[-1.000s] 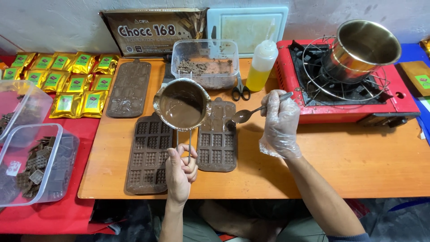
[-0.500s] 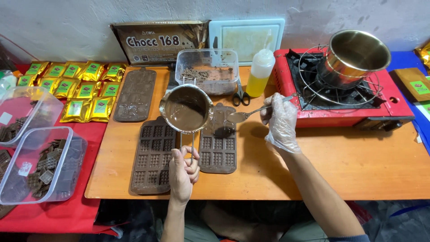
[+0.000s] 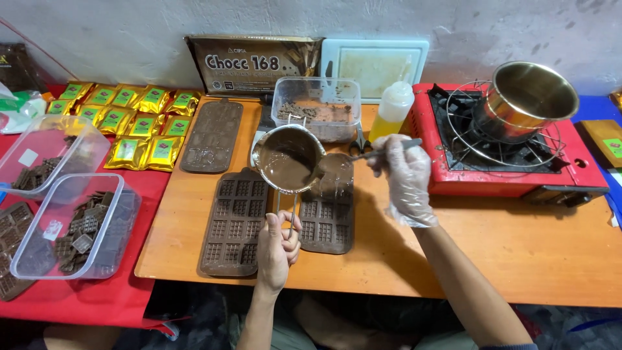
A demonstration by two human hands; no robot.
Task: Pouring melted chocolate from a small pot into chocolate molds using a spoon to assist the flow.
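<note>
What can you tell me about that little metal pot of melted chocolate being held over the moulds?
The small metal pot is round, shiny steel, with a thin wire handle running toward the person. The bare left hand grips that handle and holds the pot above the wooden table, tilted a little toward the right-hand brown chocolate mould. Brown melted chocolate fills it partway and smears its inner wall. The gloved right hand holds a spoon at its right rim, over that mould.
</note>
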